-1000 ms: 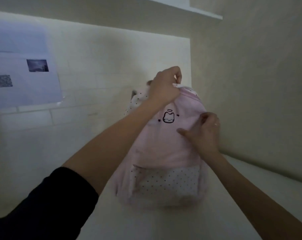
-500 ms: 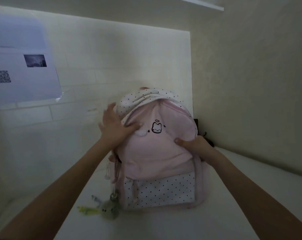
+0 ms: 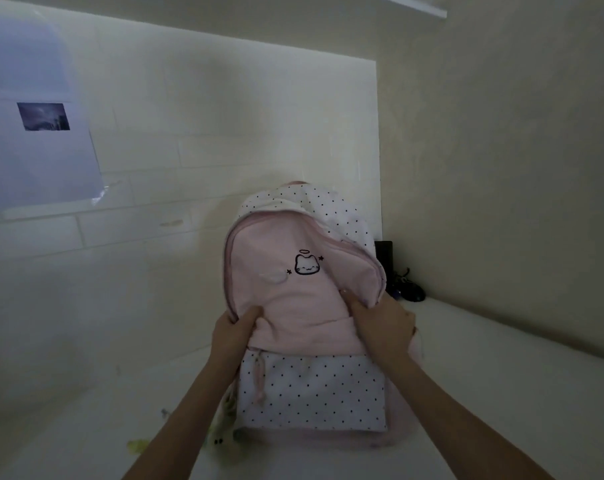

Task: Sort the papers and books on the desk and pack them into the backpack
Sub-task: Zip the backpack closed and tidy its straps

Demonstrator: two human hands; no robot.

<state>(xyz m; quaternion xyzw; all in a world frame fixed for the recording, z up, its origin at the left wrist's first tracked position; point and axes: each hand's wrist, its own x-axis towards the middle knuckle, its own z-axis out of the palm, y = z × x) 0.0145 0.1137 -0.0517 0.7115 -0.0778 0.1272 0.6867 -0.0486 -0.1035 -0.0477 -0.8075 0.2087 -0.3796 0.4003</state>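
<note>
1. The scene is dim and slightly greenish, with soft grain throughout.
2. The brightest area is the pale tiled wall above and to the left of the hands, lit from high up; a bright strip shows at the top edge.
3. The plain beige side wall to the right of the hands sits in duller light.
4. A dark shadow pools in the corner just beyond the right hand.
5. Straight wall lines bow towards the edges, a wide-angle effect.
6. The white paper sheet taped to the wall, far left, looks washed-out and blurred.
</note>
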